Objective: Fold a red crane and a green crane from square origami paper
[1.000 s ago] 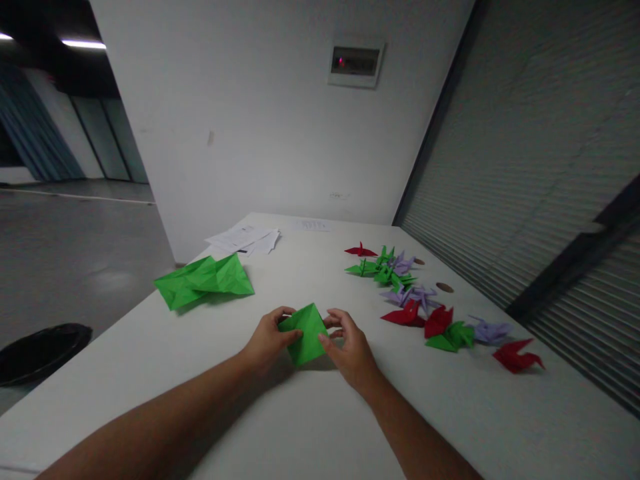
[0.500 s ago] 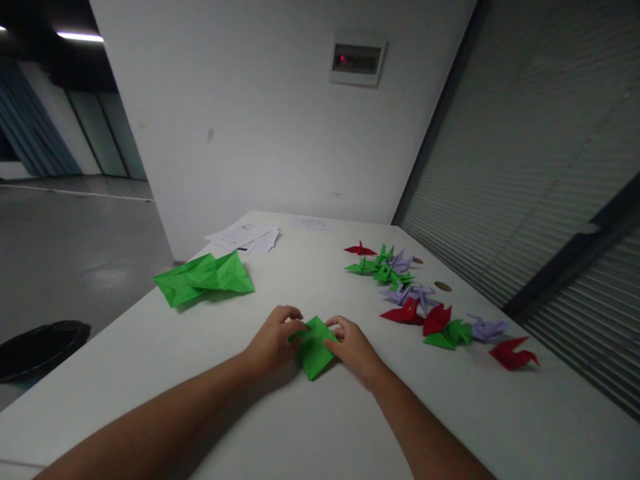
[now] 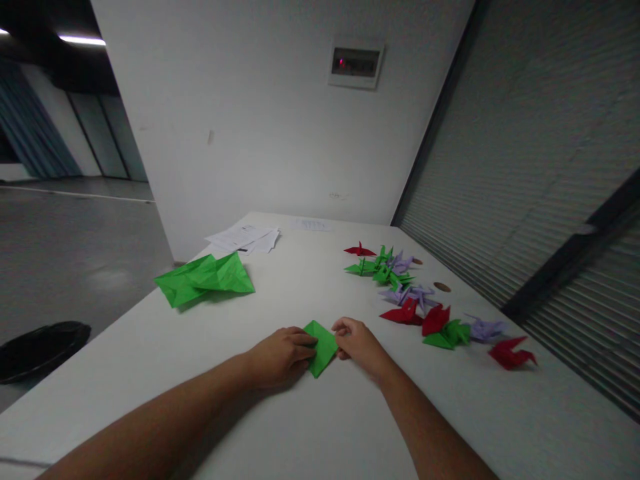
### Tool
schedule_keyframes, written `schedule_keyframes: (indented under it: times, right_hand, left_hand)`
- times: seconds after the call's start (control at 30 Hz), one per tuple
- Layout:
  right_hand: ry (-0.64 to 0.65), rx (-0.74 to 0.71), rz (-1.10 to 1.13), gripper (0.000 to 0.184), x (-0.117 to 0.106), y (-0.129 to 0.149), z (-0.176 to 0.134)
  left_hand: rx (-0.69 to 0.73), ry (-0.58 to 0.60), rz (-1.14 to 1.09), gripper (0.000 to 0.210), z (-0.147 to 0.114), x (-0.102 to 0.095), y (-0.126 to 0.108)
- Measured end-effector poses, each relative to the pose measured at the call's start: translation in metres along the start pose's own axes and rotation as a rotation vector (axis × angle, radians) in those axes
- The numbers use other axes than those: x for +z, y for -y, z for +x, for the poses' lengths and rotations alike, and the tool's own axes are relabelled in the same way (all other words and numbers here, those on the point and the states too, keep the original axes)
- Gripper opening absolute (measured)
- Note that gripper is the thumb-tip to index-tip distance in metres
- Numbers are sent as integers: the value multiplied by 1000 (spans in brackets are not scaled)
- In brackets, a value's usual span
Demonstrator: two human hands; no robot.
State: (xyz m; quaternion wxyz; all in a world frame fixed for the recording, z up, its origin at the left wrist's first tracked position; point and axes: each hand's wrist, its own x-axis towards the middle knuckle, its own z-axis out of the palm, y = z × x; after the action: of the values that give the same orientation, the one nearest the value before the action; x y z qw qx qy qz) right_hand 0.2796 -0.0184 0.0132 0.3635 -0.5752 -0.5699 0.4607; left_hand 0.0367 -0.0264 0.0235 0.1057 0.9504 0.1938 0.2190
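Note:
A green paper folded into a diamond shape (image 3: 323, 347) lies on the white table between my two hands. My left hand (image 3: 280, 357) rests flat over its left side, fingers stretched out and pressing the paper down. The right corner is pinched between thumb and fingers of my right hand (image 3: 356, 343). My left hand hides the left part of the diamond.
Creased green sheets (image 3: 207, 277) lie at the table's left edge, with printed papers (image 3: 245, 237) behind. Several red, green and purple paper cranes (image 3: 435, 320) line the right side. A black-lined bin (image 3: 45, 347) stands on the floor at left.
My left hand has turned from lightly holding the left edge to lying flat on the paper. My right fingers have shifted slightly right, to the corner.

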Motion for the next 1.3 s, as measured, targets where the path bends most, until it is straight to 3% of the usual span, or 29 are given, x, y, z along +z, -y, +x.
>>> schedule_keyframes:
  times: [0.2,0.4,0.57,0.7,0.97,1.1,1.3]
  right_hand:
    - [175,-22,79,33,-14,8,-8]
    - [308,-186,-130,37,-21,15,-14]
    - [299,-375,-309,38,-21,19,-13]
    - [282,-437,-405,30,-23,19,-14]
    - [202,-475,-544,7,-23,13,-13]
    - [146,-450,-668,6,-13,8,-8]
    - [39,-437,-699,10,-4,0,-3]
  left_hand:
    - [-19,15,-7,33,-3,3,3]
    - [-19,35,-49,34,-5,2,4]
    - [8,60,-78,36,-5,1,4]
    - [41,62,-88,34,-4,0,3]
    - [144,45,-69,17,-2,-1,5]
    - [147,54,-25,15,-2,-4,3]
    - [138,86,-127,22,-3,-8,1]
